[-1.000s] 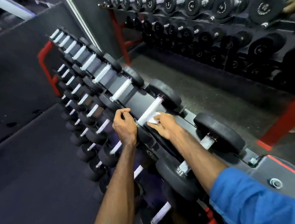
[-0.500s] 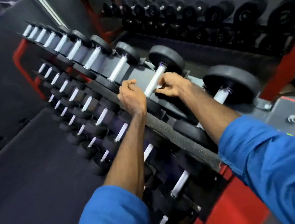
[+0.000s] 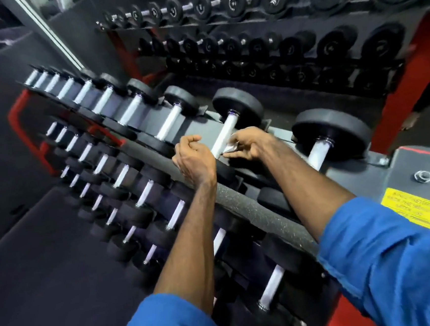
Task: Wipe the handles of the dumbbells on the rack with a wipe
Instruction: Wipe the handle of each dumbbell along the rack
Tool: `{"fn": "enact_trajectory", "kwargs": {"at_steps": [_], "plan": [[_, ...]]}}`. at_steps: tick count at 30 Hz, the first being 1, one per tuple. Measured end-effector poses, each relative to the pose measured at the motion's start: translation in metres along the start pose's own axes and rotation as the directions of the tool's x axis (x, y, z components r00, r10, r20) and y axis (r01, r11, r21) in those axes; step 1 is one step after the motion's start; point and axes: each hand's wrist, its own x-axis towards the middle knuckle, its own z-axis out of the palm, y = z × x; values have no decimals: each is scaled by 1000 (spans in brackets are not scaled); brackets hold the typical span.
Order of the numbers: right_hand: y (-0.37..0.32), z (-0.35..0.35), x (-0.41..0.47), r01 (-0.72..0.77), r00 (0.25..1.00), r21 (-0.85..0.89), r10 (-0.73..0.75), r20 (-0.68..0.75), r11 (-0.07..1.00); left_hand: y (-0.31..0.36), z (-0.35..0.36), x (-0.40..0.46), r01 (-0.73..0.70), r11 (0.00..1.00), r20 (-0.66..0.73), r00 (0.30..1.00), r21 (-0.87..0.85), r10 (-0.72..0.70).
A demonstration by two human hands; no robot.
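Our right hand (image 3: 248, 144) pinches a white wipe (image 3: 229, 148), mostly hidden under our fingers, against a dumbbell handle (image 3: 224, 133); just left, our left hand (image 3: 194, 159) curls, its grasp hidden.

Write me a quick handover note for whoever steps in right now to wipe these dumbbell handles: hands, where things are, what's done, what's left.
Right hand pinches the white wipe against the near end of a top-row dumbbell handle, second from the right end.
Left hand is curled, resting on the rack's padded front bar beside that handle, holding nothing visible.
Done: cannot tell which handles are already wiped.
Left: finish this handle, then the rest of the top row and the lower tiers.
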Motion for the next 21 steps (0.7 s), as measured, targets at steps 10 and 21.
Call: {"fn": "enact_trajectory", "kwargs": {"at_steps": [10, 21], "plan": [[-6, -7, -55, 323, 939, -148, -336, -74, 935, 8, -13, -1, 24, 999, 108, 994, -23, -22], [20, 85, -63, 589, 655, -477, -731, -190, 652, -51, -73, 123, -391, 911, 480, 778, -135, 405]]}}
